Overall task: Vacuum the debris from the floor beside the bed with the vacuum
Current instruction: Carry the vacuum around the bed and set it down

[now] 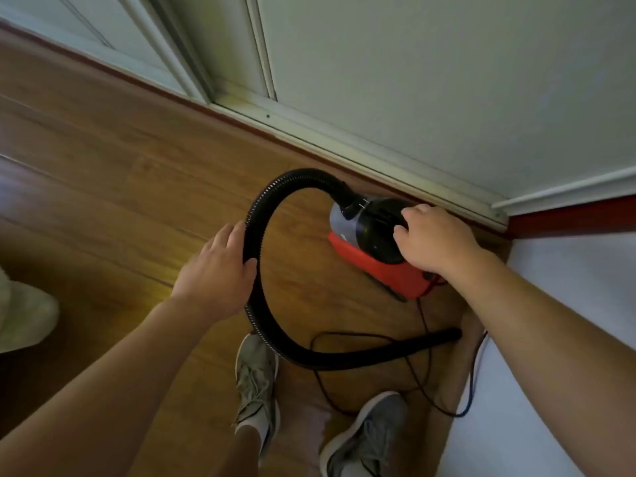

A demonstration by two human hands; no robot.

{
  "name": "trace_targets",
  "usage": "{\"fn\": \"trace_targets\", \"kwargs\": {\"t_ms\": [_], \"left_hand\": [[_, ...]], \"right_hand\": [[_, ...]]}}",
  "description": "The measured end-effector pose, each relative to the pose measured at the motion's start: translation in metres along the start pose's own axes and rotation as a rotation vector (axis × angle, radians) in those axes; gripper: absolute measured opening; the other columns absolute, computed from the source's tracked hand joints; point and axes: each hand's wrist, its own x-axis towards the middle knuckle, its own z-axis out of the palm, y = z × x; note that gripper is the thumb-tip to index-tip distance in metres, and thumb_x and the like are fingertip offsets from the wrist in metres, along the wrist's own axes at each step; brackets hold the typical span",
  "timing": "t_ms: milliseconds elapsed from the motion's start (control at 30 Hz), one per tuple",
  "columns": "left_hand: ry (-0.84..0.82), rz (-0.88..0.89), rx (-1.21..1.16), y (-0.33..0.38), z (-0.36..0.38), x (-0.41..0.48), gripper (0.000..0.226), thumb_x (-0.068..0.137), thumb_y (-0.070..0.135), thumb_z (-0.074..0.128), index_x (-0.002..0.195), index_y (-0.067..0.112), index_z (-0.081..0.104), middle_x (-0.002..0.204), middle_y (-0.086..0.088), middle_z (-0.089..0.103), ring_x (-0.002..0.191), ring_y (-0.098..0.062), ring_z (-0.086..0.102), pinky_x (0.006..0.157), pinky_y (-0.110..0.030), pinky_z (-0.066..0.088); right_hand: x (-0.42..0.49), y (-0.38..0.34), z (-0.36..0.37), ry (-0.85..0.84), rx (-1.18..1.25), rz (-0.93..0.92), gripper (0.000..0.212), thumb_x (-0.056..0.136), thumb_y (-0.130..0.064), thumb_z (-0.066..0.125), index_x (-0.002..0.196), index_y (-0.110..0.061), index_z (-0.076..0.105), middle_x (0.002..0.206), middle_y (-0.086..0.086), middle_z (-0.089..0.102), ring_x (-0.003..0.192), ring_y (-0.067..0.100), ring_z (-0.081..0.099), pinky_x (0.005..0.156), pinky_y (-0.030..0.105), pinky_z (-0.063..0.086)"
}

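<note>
A small red, grey and black vacuum (370, 259) sits on the wooden floor (103, 166) near the wall. Its black ribbed hose (275, 187) loops up to the left, curves down past my feet and ends in a dark nozzle (444, 337) lying on the floor by the bed's white edge (568, 356). My left hand (216, 270) is closed around the hose on the loop's left side. My right hand (433, 239) rests on the top of the vacuum body, fingers curled over its black housing. No debris is distinguishable on the floor.
White sliding closet doors (413, 80) with a floor track (344, 146) run along the far side. A thin power cord (423, 373) lies tangled on the floor between my two grey sneakers (256, 380) and the bed. A pale fabric object (24, 315) sits at the left edge.
</note>
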Motion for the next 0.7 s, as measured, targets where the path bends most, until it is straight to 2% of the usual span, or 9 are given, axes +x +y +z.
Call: {"fn": "trace_targets", "kwargs": {"t_ms": [133, 267, 433, 567, 700], "left_hand": [[-0.022, -0.106, -0.070, -0.005, 0.026, 0.004, 0.073, 0.103, 0.038, 0.043, 0.160, 0.014, 0.004, 0.160, -0.010, 0.033, 0.139, -0.032, 0.044, 0.101, -0.049, 0.048], [0.003, -0.154, -0.122, -0.002, 0.044, 0.005, 0.076, 0.105, 0.033, 0.043, 0.160, 0.010, -0.004, 0.154, -0.019, 0.039, 0.122, -0.038, 0.057, 0.088, -0.046, 0.051], [0.073, -0.178, -0.250, -0.004, 0.062, 0.005, 0.076, 0.105, 0.028, 0.046, 0.161, 0.015, -0.003, 0.156, -0.018, 0.038, 0.124, -0.040, 0.056, 0.092, -0.047, 0.051], [0.121, -0.209, -0.332, -0.005, 0.072, 0.006, 0.075, 0.104, 0.026, 0.049, 0.161, 0.017, 0.001, 0.158, -0.013, 0.037, 0.131, -0.035, 0.052, 0.096, -0.045, 0.050], [0.147, -0.210, -0.378, -0.007, 0.078, 0.007, 0.070, 0.103, 0.029, 0.052, 0.160, 0.020, 0.013, 0.152, -0.009, 0.046, 0.129, -0.030, 0.055, 0.098, -0.048, 0.054]], "right_hand": [[0.020, 0.004, 0.018, -0.013, 0.046, 0.042, 0.050, 0.103, -0.041, 0.034, 0.141, -0.012, 0.049, 0.138, 0.013, 0.054, 0.124, 0.033, 0.052, 0.097, 0.044, 0.048], [0.035, 0.004, 0.036, -0.005, 0.054, 0.032, 0.048, 0.104, -0.039, 0.032, 0.140, -0.011, 0.049, 0.136, 0.014, 0.054, 0.121, 0.034, 0.053, 0.095, 0.046, 0.048], [0.050, 0.009, 0.052, 0.004, 0.122, 0.046, 0.037, 0.104, -0.033, 0.036, 0.130, -0.014, 0.054, 0.113, 0.014, 0.063, 0.098, 0.034, 0.059, 0.074, 0.040, 0.047], [0.054, 0.010, 0.053, -0.010, 0.346, 0.131, 0.036, 0.102, -0.034, 0.043, 0.130, -0.018, 0.060, 0.117, 0.010, 0.066, 0.104, 0.032, 0.061, 0.085, 0.041, 0.052], [0.058, 0.010, 0.055, -0.063, 0.519, 0.230, 0.030, 0.098, -0.033, 0.047, 0.101, -0.011, 0.067, 0.095, 0.011, 0.069, 0.091, 0.031, 0.065, 0.083, 0.042, 0.053]]}}
